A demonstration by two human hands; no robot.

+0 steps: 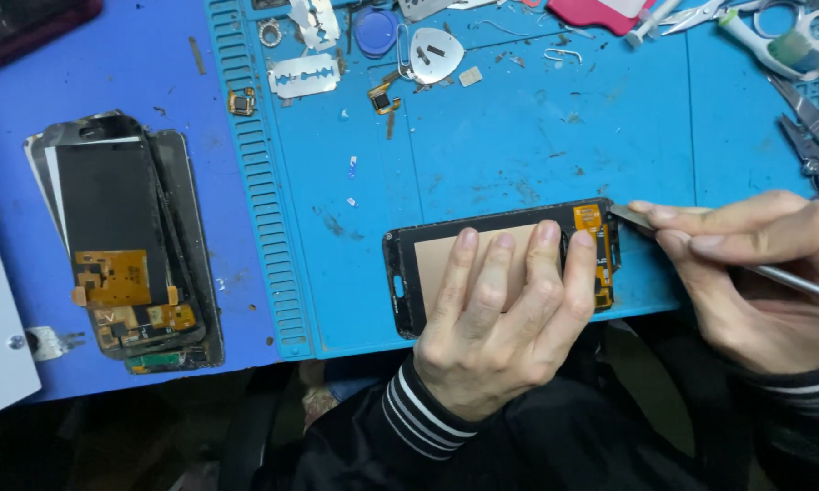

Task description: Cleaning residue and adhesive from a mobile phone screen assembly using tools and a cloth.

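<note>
A phone screen assembly (418, 264) lies face down on the blue work mat (518, 155), with a copper-coloured back and an orange flex cable (593, 223) at its right end. My left hand (505, 318) presses flat on it, fingers spread across the back. My right hand (755, 273) grips a thin metal prying tool (629, 216), and its flat tip touches the upper right corner of the screen assembly.
A stack of other screen assemblies (127, 245) lies at the left on the blue table. Razor blades (305, 75), a metal opening pick (435, 55), small parts and debris sit at the mat's top. Scissors and pliers (814, 136) lie at the right edge.
</note>
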